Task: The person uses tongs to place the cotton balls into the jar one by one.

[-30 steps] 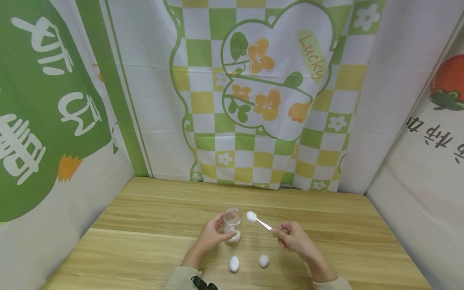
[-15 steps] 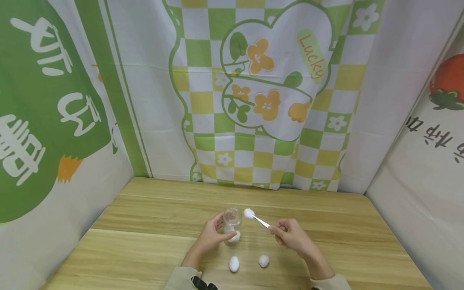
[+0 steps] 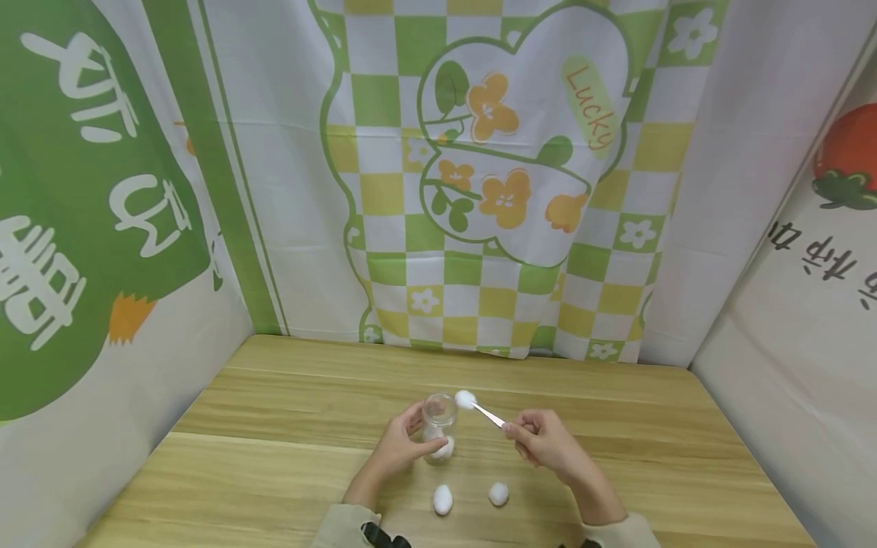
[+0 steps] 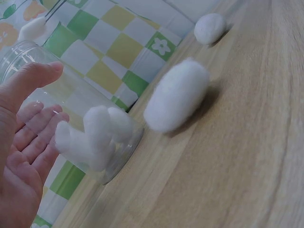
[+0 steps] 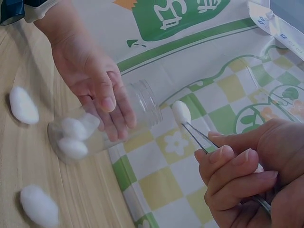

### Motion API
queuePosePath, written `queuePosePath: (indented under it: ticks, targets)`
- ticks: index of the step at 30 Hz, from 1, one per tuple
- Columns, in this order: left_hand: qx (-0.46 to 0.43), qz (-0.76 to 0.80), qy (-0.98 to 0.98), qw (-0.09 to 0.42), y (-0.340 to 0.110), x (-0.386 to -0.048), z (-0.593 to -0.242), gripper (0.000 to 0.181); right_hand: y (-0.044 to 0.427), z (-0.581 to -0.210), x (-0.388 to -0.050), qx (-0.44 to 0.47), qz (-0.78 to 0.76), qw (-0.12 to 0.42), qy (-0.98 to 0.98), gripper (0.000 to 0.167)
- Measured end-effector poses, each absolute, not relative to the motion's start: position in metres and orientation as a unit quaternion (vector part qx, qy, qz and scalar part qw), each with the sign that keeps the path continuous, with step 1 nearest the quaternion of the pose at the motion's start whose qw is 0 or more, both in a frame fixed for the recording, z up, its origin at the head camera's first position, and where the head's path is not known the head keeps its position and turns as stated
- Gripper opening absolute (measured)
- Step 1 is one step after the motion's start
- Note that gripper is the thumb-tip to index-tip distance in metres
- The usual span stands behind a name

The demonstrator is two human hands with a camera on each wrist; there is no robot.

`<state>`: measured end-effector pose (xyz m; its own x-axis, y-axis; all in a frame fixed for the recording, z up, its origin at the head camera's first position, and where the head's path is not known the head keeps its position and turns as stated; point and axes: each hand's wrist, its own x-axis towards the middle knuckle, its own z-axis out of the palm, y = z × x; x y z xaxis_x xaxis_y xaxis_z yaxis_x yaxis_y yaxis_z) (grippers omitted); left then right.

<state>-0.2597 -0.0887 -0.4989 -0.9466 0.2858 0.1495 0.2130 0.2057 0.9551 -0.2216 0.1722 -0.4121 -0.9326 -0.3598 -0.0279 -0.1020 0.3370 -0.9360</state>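
Observation:
A clear jar (image 3: 438,417) stands upright on the wooden table, its mouth uncovered. My left hand (image 3: 399,445) holds it, thumb on the near side and fingers around the far side. Several white cotton balls (image 4: 99,137) lie at the jar's bottom. With its fingers curled, my right hand (image 3: 550,445) grips metal tweezers (image 3: 489,415). Between the tweezer tips is one more cotton ball (image 5: 181,112), just right of the jar's rim and apart from it. The rear part of the tweezers is partly hidden by the right fingers.
Two loose cotton balls rest on the table in front: an oval one (image 3: 442,500) below the jar and a rounder one (image 3: 499,494) to its right. The wooden tabletop (image 3: 274,426) ends at a printed green-and-yellow checked cloth (image 3: 459,304) at the back.
My right hand has moved left and slightly away from me, bringing the tweezers and their cotton ball closer to the jar's mouth. The left hand and jar have stayed put.

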Motion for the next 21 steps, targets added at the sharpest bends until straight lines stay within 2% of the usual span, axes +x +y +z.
queuePosePath:
  ticks: [21]
  targets:
    - [0.166, 0.604, 0.779, 0.03, -0.09, -0.261, -0.502, 0.073, 0.16, -0.408, -0.224, -0.151, -0.553, 0.122, 0.811, 0.024]
